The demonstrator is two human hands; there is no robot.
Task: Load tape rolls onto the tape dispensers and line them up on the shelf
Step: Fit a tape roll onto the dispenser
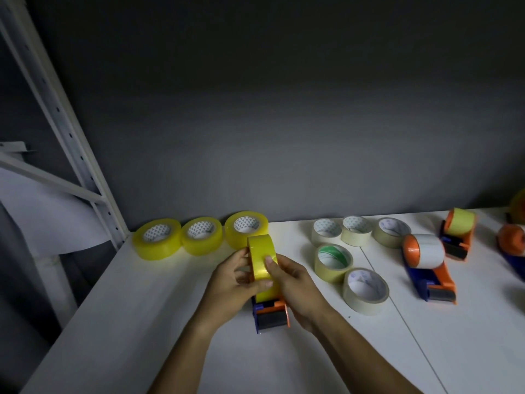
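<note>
Loading step in hand: yellow tape roll [262,258] being seated upright on blue-orange tape dispenser [271,314], mid-shelf [142,322] toward front edge. Roll being pinched between left hand [231,282] and right hand [295,285]. Next, by judgement: roll to be pressed home, dispenser lined up with loaded ones at right.

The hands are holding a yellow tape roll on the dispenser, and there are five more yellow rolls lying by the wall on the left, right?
Not quite. The head view shows three yellow rolls by the wall on the left, not five. The rest holds: both hands hold a yellow tape roll on the dispenser.
</note>
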